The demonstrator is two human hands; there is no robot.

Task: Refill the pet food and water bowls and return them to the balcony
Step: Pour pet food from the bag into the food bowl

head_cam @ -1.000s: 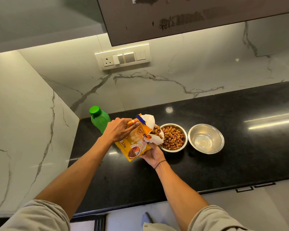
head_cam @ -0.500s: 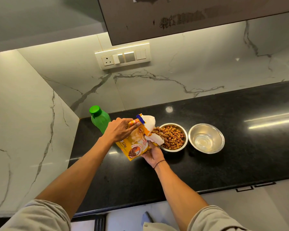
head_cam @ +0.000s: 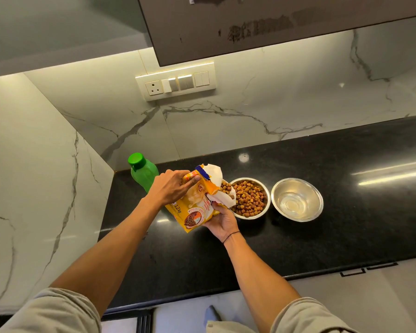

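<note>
A yellow pet food bag [head_cam: 194,207] is tilted with its torn white mouth over the left steel bowl [head_cam: 250,198], which is heaped with brown kibble. My left hand [head_cam: 169,187] grips the bag's top edge from above. My right hand [head_cam: 222,221] holds the bag's lower side from underneath. To the right stands a second steel bowl [head_cam: 297,199] with a little clear water in it. Both bowls rest on the black counter [head_cam: 298,241].
A green bottle with a green cap [head_cam: 142,170] stands in the back left corner behind the bag. Marble walls close in the left and back, with a switch panel [head_cam: 175,81] and an overhead cabinet [head_cam: 274,22] above. The counter's front edge runs below my arms.
The bag's mouth has shifted slightly and kibble sits at its opening over the bowl. Both hands keep their grip in nearly the same place.
</note>
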